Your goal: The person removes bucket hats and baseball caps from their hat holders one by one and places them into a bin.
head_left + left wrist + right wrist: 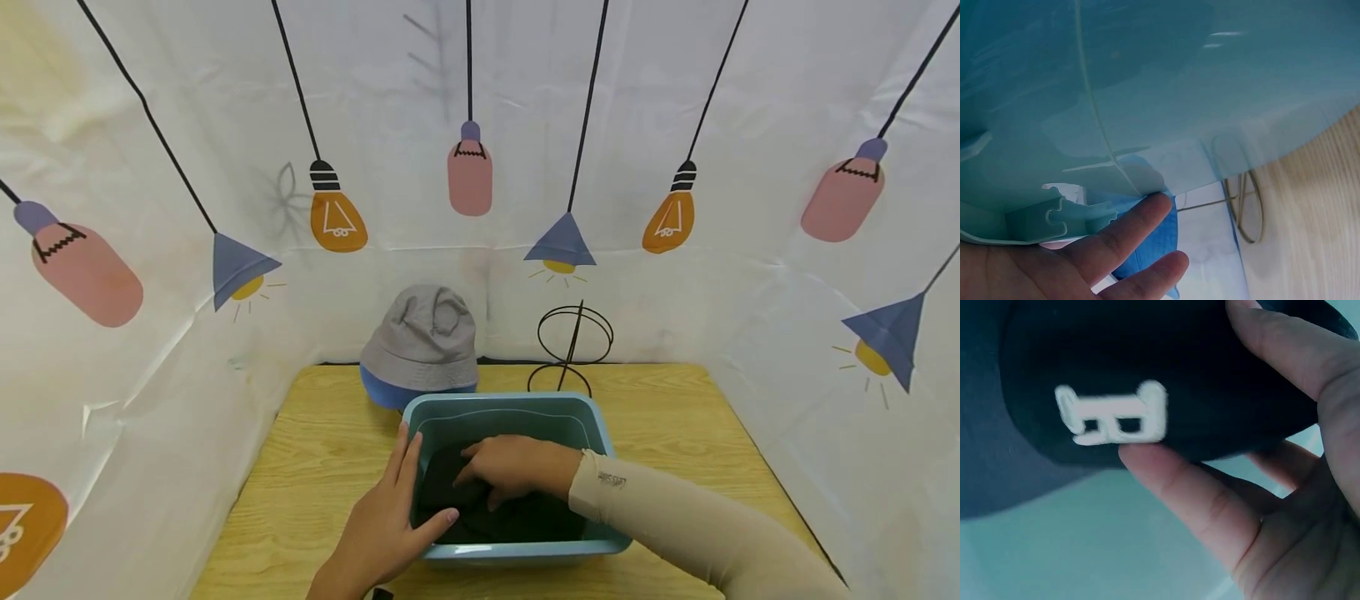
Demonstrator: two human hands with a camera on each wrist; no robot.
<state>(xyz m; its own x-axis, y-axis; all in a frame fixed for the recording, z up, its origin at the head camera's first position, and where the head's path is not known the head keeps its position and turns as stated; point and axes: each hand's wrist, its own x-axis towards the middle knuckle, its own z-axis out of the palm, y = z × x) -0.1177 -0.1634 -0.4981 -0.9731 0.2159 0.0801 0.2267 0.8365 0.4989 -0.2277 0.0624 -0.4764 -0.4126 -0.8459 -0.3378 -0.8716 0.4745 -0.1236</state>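
Black cap (1116, 362) seems pinched by right hand (513, 467); left hand (384, 518) touches bin (525, 549).

Cap (1179, 362) in bin (517, 550) on table (315, 475); hat (423, 337) behind left, wire stand (571, 346) behind right.

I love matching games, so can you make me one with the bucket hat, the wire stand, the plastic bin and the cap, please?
Things:
1. Bucket hat
2. Wire stand
3. Plastic bin
4. Cap

Clues:
A. Made of thin dark rings and a rod, at the back
B. Dark, with a white letter on it
C. Gray, with something blue below it
D. Blue-green, standing on the table

Right pairs: 1-C, 2-A, 3-D, 4-B
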